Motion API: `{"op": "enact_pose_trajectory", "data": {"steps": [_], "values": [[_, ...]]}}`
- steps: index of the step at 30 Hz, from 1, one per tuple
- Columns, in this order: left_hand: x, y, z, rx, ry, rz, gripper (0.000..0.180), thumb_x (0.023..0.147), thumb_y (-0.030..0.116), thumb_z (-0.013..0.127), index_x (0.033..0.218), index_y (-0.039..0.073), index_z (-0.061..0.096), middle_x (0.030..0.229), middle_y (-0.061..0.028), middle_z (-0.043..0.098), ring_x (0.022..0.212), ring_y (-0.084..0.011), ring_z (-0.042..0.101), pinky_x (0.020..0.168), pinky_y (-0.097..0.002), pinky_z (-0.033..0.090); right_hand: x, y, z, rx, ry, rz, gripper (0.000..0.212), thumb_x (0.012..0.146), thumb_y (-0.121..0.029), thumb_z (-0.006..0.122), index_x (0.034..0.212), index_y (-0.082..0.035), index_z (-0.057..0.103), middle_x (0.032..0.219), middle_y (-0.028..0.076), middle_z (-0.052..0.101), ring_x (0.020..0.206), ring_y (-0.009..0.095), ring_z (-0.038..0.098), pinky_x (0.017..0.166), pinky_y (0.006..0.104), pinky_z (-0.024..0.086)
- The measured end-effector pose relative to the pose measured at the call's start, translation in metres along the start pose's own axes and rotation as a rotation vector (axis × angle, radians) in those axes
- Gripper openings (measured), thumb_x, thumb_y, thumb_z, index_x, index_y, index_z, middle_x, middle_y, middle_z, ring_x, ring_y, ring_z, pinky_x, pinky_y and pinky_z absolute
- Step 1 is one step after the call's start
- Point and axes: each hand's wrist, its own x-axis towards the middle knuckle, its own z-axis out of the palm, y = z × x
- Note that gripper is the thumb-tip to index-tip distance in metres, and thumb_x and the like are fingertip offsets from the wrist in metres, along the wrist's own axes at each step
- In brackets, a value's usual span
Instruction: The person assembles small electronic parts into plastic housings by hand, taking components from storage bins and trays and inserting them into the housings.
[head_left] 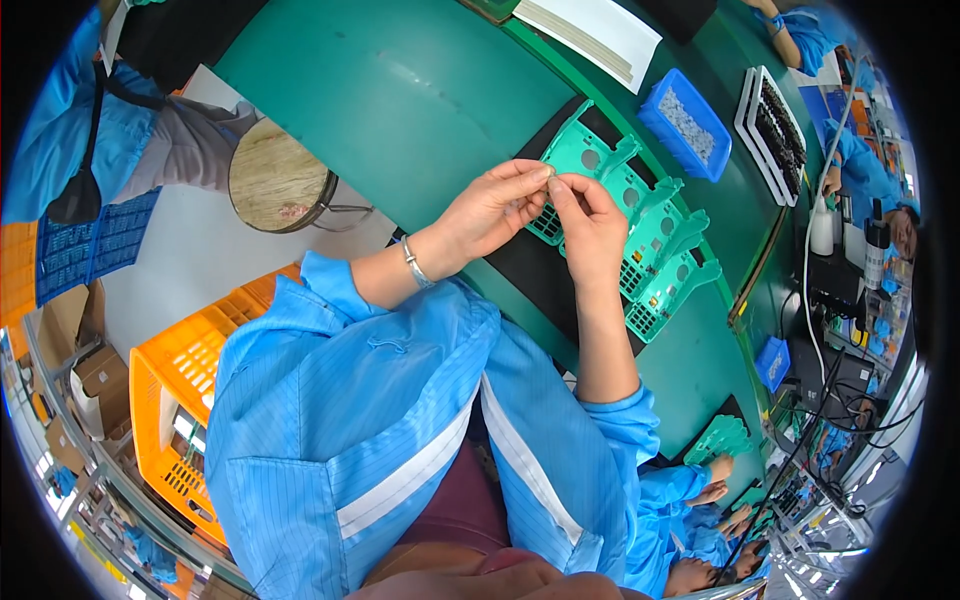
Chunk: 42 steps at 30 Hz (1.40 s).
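Note:
My left hand, with a bracelet on its wrist, and my right hand meet fingertip to fingertip above the bench. Thumbs and forefingers of both are pinched together; whatever sits between them is too small to make out. Under and just beyond the hands, several green plastic housings with grilles and round openings stand in a row. They rest on a black mat, and my hands hide part of the nearest ones.
A blue bin of small pale parts stands beyond the housings, next to white trays of dark parts. White sheets lie at the far edge. An orange crate and round stool are at left. Co-workers sit along the green bench.

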Motion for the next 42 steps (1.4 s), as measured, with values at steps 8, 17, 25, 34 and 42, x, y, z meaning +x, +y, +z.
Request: {"op": "enact_pose_trajectory", "data": {"steps": [8,17,25,34,42], "values": [[-0.005,0.022,-0.005,0.226,0.138,0.027,0.027,0.095,0.024,0.05,0.108,0.001,0.058,0.074,0.0033,0.052,0.062,-0.0036,0.045,0.056,-0.0173,0.038,0.033,-0.003,-0.009,-0.326,0.003,0.204,0.02,0.079,-0.021,0.065,0.084,-0.002,0.068,0.072,0.005,0.065,0.068,0.012,0.059,0.063,0.0269,0.046],[-0.012,0.033,-0.017,0.437,0.107,-0.054,0.034,0.096,0.03,0.047,0.109,0.001,0.057,0.061,0.0077,0.032,0.049,-0.0017,0.025,0.042,-0.0186,0.021,0.064,0.008,0.014,-0.864,-0.085,0.062,0.021,0.075,-0.022,0.055,0.08,-0.007,0.069,0.078,0.017,0.065,0.076,0.034,0.062,0.07,0.0401,0.049],[-0.009,0.031,-0.014,0.73,0.074,-0.036,0.028,0.097,0.025,0.044,0.106,0.004,0.061,0.059,0.0086,0.03,0.05,-0.002,0.023,0.043,-0.0191,0.021,0.085,0.0,0.01,-0.976,-0.29,0.027,0.019,0.07,-0.018,0.054,0.076,-0.007,0.069,0.08,0.018,0.065,0.078,0.034,0.062,0.071,0.0416,0.049],[0.006,0.018,0.001,1.573,0.083,0.287,0.025,0.093,0.02,0.049,0.11,0.006,0.062,0.099,-0.0127,0.066,0.087,-0.0256,0.064,0.078,-0.033,0.05,0.101,-0.004,-0.01,-0.941,-0.442,0.125,0.026,0.066,-0.019,0.054,0.083,-0.007,0.07,0.09,0.019,0.065,0.086,0.036,0.061,0.078,0.0413,0.049],[0.009,0.005,0.004,1.762,0.044,0.371,0.025,0.091,0.021,0.048,0.11,0.011,0.06,0.093,-0.0156,0.065,0.083,-0.0342,0.061,0.073,-0.0421,0.05,0.11,-0.005,-0.016,-1.101,-0.505,0.146,0.028,0.067,-0.016,0.05,0.084,-0.007,0.07,0.093,0.02,0.064,0.089,0.036,0.061,0.081,0.0419,0.049]]}}
